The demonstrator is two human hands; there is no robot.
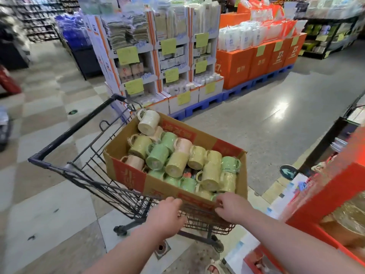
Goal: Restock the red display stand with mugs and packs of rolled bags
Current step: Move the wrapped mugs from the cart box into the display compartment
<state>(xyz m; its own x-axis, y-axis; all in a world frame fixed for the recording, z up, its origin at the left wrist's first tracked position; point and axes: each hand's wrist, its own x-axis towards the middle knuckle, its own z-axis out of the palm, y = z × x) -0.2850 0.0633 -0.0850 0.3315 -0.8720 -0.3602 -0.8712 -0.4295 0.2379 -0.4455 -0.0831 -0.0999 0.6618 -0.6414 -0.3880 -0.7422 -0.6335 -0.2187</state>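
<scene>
A cardboard box (126,175) full of plastic-wrapped mugs (175,165) in green, yellow-green, pink and cream sits on a black wire shopping cart (79,125). My left hand (166,212) curls its fingers over the box's near edge, just above the cart's wire rim. My right hand (233,208) grips the same edge further right, by the near corner. The red display stand (325,194) rises at the right, blurred, close to my right arm. No packs of rolled bags can be made out.
Across the aisle stand white cardboard shelf displays (158,62) with yellow price tags and orange boxes (256,62) on blue pallets. Grey polished floor (276,119) lies between them and the cart. A floor drain (162,248) is under my arms.
</scene>
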